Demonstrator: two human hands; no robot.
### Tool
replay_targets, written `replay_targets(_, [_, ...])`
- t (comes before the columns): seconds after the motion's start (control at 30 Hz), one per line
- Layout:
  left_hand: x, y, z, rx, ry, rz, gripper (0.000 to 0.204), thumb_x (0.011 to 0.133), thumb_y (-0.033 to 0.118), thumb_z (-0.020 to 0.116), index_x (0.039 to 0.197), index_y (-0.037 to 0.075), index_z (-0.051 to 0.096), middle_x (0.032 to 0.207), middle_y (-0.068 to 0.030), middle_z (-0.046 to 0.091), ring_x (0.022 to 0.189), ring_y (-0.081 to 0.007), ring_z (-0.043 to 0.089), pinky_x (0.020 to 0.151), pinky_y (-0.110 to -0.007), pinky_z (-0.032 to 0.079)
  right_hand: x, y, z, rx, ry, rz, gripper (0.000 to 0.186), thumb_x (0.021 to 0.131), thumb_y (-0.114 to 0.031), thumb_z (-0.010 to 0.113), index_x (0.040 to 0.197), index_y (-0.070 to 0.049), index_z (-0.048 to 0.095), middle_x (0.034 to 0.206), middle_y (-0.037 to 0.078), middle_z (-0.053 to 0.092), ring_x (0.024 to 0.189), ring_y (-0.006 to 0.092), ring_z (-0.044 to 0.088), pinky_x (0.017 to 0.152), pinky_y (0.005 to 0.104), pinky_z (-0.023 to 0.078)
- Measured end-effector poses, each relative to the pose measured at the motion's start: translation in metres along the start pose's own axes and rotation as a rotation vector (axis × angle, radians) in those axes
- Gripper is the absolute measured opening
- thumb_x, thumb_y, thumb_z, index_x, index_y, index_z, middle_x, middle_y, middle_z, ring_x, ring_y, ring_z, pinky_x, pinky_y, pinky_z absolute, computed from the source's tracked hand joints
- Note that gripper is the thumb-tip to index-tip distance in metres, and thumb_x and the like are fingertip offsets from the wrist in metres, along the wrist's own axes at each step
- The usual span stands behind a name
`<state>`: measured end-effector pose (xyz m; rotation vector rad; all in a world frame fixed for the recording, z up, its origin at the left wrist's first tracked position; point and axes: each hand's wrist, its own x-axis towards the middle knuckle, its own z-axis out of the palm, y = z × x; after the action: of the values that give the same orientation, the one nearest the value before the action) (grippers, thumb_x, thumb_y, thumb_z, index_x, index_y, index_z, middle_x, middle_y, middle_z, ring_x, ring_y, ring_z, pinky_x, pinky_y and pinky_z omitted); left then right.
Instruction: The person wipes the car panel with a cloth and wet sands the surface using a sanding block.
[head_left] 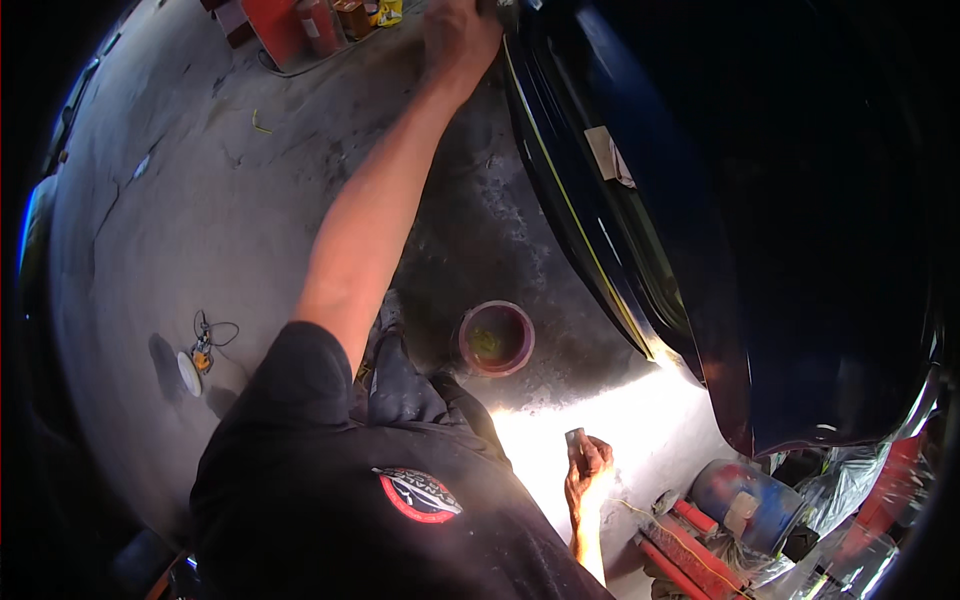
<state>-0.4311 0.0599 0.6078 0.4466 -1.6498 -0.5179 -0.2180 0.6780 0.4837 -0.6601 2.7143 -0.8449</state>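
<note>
My left arm stretches up across the view, and my left hand (463,38) is at the upper edge beside the dark blue car body (800,250). Its fingers are blurred and partly cut off, so their grip is unclear. Low in the bright patch of light, my right hand (589,468) is closed on a small flat grey block (574,437), held between thumb and fingers away from the car. A pinkish-red bucket (465,345) with murky liquid in it stands on the floor between me and the car.
A blue drum (745,505) and red metal equipment (690,560) crowd the lower right, with a thin yellow cord nearby. A corded tool with a white disc (189,376) rests on the floor at left. Red containers (318,28) stand at the top.
</note>
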Motion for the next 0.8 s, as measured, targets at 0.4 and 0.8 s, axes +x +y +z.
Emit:
replay_targets(0.4, [-0.185,0.198,-0.046,-0.180,-0.272,0.355,0.045,0.082,-0.002,0.072,0.126,-0.006,0.073,0.120,-0.0211,0.075,0.111,-0.0349,0.073,0.097,-0.044,0.063,0.009,-0.036,-0.029,0.045,-0.002,-0.045,0.037,0.095,-0.001,0.080,0.131,-0.008,0.078,0.115,0.017,0.072,0.102,0.0279,0.072,0.089,0.0378,0.060])
replay_targets(0.8, [-0.479,0.005,-0.235,0.091,-1.104,-0.409,0.034,0.090,0.002,0.064,0.123,0.004,0.070,0.121,-0.0173,0.072,0.116,-0.0371,0.067,0.096,-0.047,0.059,0.129,-0.149,-0.159,-0.295,-0.089,-0.408,0.048,0.082,0.009,0.083,0.125,-0.011,0.080,0.127,0.014,0.073,0.103,0.0284,0.074,0.088,0.0375,0.061])
